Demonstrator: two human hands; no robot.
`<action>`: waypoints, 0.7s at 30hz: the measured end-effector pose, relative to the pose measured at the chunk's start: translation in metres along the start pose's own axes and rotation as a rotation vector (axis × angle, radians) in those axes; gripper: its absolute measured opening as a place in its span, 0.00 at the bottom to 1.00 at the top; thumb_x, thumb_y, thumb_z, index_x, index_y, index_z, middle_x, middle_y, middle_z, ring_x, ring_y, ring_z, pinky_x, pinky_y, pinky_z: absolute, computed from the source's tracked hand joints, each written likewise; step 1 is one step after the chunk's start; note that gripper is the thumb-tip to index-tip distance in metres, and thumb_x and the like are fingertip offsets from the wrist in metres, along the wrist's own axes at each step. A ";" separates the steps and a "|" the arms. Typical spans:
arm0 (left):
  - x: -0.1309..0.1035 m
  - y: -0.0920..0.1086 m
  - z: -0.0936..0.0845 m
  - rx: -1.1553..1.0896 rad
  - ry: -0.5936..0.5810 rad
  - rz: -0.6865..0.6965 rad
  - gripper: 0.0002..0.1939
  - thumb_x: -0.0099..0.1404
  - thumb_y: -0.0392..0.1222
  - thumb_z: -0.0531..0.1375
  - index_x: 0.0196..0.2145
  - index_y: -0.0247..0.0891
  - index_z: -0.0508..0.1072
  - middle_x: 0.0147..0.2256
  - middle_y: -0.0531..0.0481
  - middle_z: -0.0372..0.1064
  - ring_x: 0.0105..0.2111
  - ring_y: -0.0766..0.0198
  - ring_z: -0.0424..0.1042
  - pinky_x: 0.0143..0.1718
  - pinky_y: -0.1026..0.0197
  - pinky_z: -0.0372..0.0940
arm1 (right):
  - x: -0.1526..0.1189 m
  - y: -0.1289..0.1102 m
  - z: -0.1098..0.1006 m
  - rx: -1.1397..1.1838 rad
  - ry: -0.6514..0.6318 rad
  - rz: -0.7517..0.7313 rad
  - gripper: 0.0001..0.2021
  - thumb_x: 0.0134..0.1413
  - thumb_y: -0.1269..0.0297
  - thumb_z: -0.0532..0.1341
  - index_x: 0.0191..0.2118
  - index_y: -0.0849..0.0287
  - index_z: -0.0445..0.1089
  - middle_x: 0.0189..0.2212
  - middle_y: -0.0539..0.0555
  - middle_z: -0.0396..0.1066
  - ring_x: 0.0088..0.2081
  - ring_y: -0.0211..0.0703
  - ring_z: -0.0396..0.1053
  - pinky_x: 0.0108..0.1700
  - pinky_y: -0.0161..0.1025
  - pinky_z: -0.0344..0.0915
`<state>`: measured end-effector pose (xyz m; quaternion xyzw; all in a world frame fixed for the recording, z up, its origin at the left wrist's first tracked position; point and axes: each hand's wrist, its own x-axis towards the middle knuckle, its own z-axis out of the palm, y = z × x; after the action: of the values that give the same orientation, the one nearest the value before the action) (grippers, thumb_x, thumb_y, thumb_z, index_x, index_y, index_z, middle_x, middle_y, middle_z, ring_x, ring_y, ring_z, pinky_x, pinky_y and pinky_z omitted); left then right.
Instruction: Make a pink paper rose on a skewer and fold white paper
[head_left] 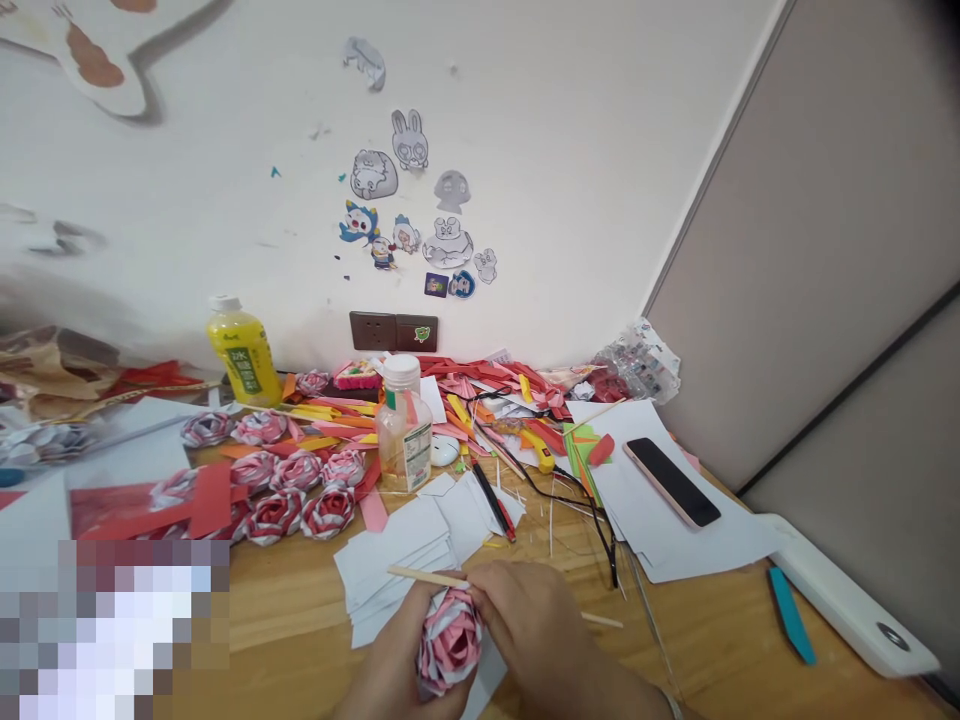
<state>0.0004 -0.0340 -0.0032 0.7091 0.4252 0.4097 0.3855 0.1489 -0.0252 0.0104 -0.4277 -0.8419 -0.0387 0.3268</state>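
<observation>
A pink and white paper rose [451,640] is held at the bottom centre, over the wooden table. My left hand [401,650] is wrapped round its left side and underside. On the other side, my right hand [525,610] is closed with its fingers pinched on a thin wooden stick [424,576], which lies across the top edge of the rose. The stick's left end sticks out past the flower. White paper sheets [397,555] lie just beyond my hands, with a black pen [491,498] on them.
Several folded roses [296,470] lie at the left. Behind the sheets stand a clear bottle [405,425] and a yellow bottle [244,350]. Coloured paper strips [487,385] line the wall. A phone [671,483] rests on paper at the right, near a teal cutter [791,613] and black cable [600,530].
</observation>
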 end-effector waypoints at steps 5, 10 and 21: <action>-0.002 -0.004 0.002 0.011 0.043 0.016 0.17 0.50 0.34 0.57 0.40 0.40 0.66 0.33 0.50 0.74 0.31 0.61 0.72 0.32 0.65 0.67 | -0.001 0.000 -0.001 -0.022 0.055 0.070 0.21 0.63 0.58 0.38 0.33 0.59 0.66 0.22 0.52 0.70 0.24 0.40 0.68 0.25 0.35 0.57; -0.003 -0.015 0.003 0.026 0.093 0.051 0.20 0.50 0.35 0.57 0.43 0.39 0.67 0.40 0.47 0.73 0.39 0.58 0.72 0.40 0.62 0.67 | -0.007 0.003 0.003 -0.036 0.187 0.035 0.16 0.62 0.60 0.43 0.33 0.58 0.65 0.21 0.51 0.70 0.23 0.40 0.67 0.25 0.36 0.56; -0.004 -0.025 0.007 0.012 0.139 0.134 0.19 0.51 0.36 0.57 0.43 0.39 0.67 0.43 0.45 0.71 0.44 0.56 0.70 0.43 0.61 0.66 | -0.006 0.000 0.002 0.038 0.200 0.036 0.19 0.63 0.59 0.42 0.31 0.57 0.66 0.21 0.50 0.71 0.23 0.39 0.68 0.25 0.36 0.56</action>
<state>-0.0019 -0.0303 -0.0292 0.7082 0.4051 0.4801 0.3224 0.1504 -0.0285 0.0057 -0.4307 -0.7976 -0.0595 0.4180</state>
